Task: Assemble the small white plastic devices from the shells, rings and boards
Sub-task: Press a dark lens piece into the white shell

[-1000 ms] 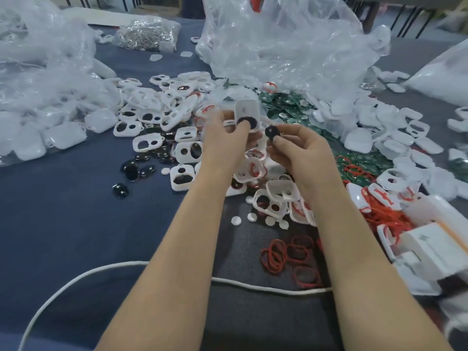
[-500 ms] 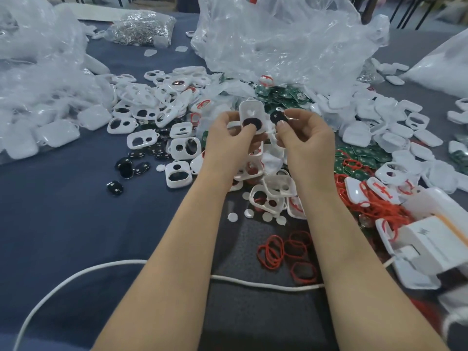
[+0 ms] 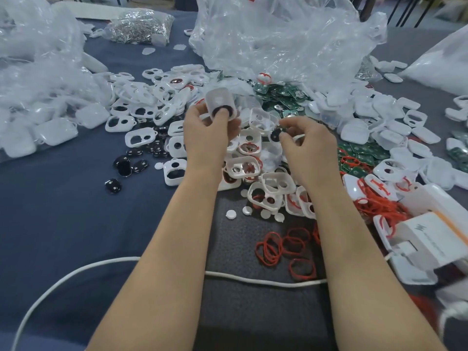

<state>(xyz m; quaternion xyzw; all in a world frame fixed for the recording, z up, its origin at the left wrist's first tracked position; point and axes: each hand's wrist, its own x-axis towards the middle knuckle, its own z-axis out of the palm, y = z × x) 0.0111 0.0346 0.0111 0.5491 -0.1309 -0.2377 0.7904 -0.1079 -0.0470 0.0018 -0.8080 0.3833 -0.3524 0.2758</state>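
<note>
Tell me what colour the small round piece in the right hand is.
Black; the round piece shows best in the head view.

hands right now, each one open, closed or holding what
Left hand: closed, holding a white shell.
Right hand: closed, pinching a small black disc.

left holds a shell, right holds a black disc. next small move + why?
Probably raise the right hand up and leftward to bring the black disc to the white shell. The disc is pinched at the fingertips, lower than the shell and apart from it, while the left hand holds the shell up. I cannot tell whether its dark opening is already filled.
</note>
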